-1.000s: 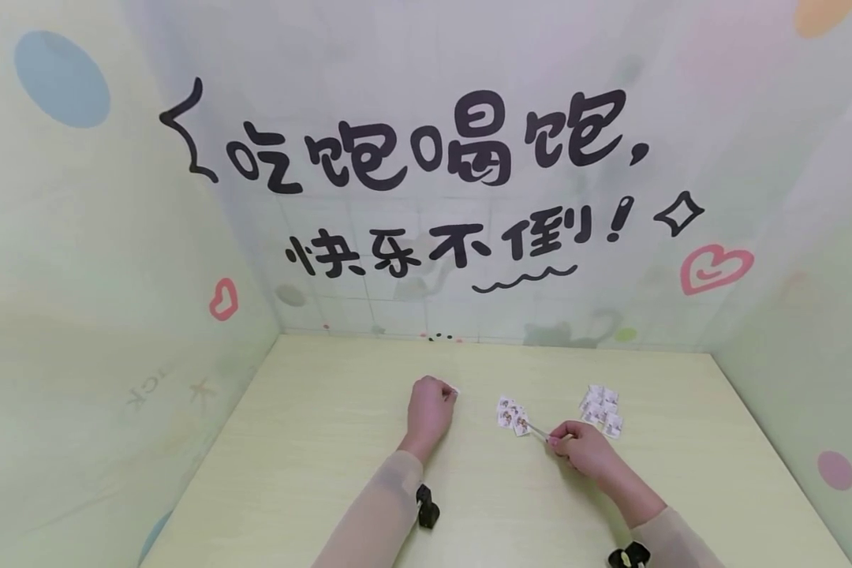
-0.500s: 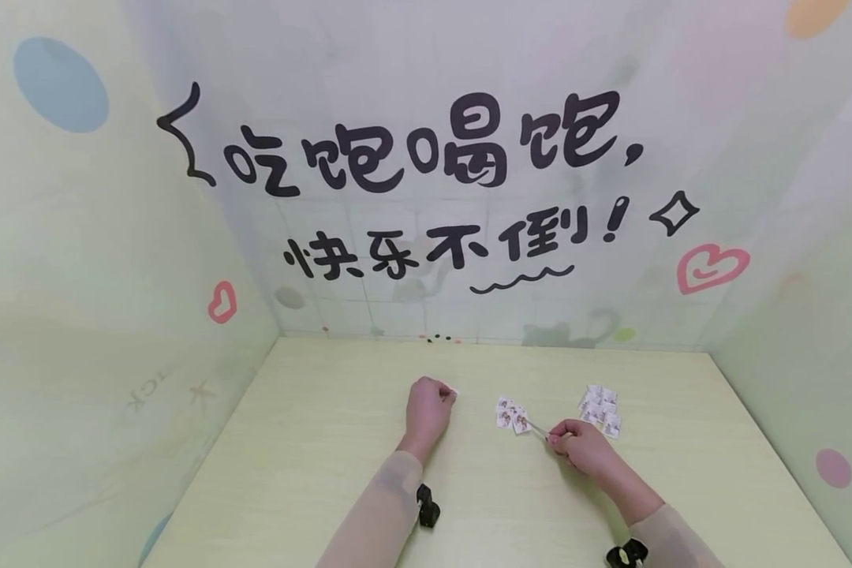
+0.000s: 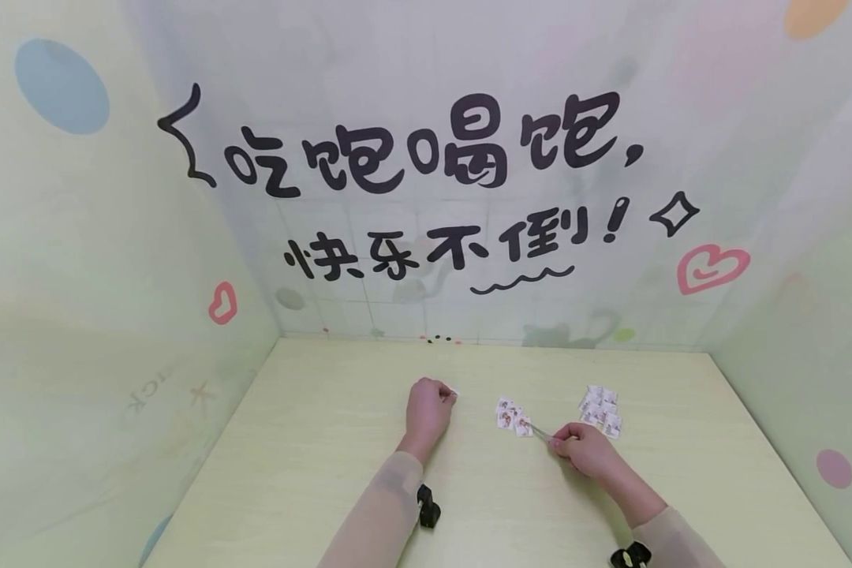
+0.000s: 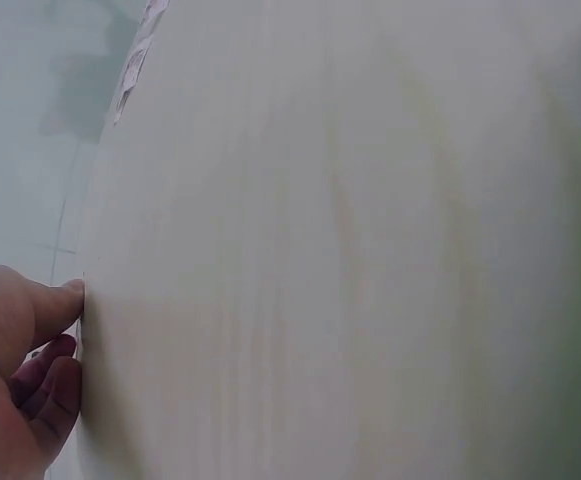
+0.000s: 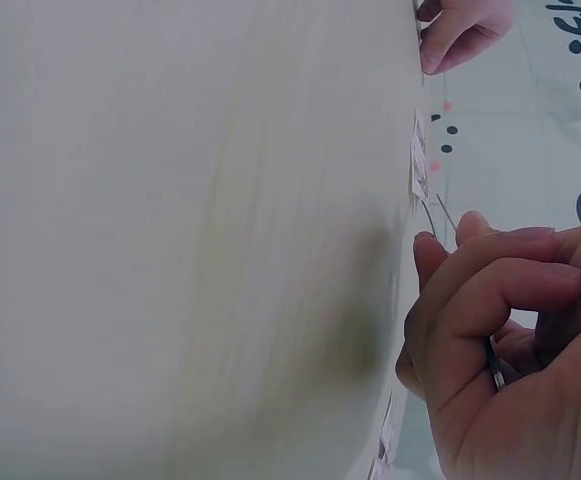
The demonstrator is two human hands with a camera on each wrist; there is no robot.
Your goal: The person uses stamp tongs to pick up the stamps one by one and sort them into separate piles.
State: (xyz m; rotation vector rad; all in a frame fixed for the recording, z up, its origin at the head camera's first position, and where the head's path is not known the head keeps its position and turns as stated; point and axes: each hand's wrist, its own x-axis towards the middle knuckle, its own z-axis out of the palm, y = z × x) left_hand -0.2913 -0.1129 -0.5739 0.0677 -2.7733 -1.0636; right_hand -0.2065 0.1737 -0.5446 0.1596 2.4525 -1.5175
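Note:
My right hand [image 3: 588, 450] grips a slim pair of metal tweezers [image 3: 542, 433]. In the right wrist view the two tweezer prongs [image 5: 446, 214] stand apart, close to the cards. Their tips reach the nearest card [image 3: 523, 427] of a small cluster of printed picture cards [image 3: 505, 418] in the middle of the table. My left hand [image 3: 427, 410] is left of this cluster, its thumb and fingers together at the tabletop. A small white card [image 3: 455, 392] peeks out at those fingertips, mostly hidden by the hand.
Behind my right hand lies a second group of small printed cards [image 3: 600, 408], several of them overlapping. The pale wood-look table [image 3: 326, 442] is enclosed by printed walls [image 3: 426, 308] at the back and both sides. Each wrist wears a black device [image 3: 428, 506].
The tweezers and my right hand have shifted slightly to the right, and the card at their tips has slid a little the same way. The left hand stays in place.

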